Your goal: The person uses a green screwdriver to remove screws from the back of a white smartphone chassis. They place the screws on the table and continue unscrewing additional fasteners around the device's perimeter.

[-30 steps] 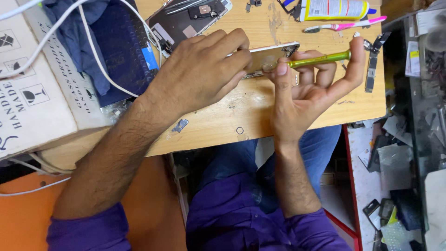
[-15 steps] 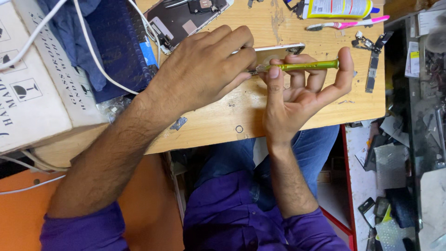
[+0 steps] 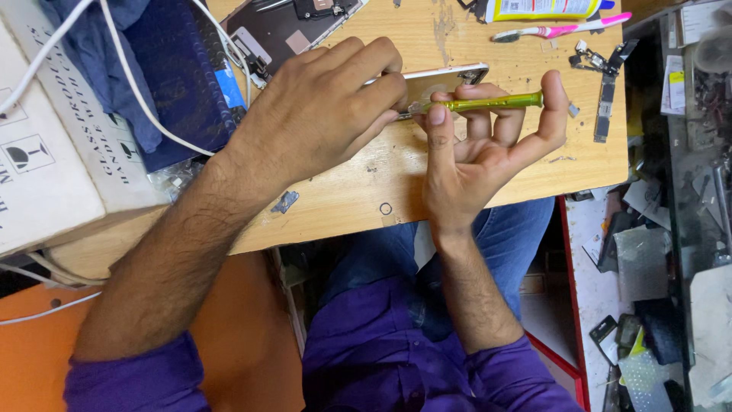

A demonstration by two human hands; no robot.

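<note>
Head view is showing the left hand (image 3: 320, 114) pressing down the phone (image 3: 446, 76) on the wooden table (image 3: 488, 191). The right hand (image 3: 488, 145) is gripping a green screwdriver (image 3: 480, 101) at the phone's edge. I think the tip may be slipping and scratching the phone, because the tool is lying almost flat.

Green screwdriver (image 3: 488, 101) now nearly level, fingers more upright

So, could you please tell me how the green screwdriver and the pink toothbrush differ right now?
The green screwdriver is held in the right hand, its tip at the phone under the left hand; the pink toothbrush lies untouched near the wooden table's far edge. The screwdriver is translucent green, the toothbrush pink and white. Both are slim and lie roughly crosswise.
</note>
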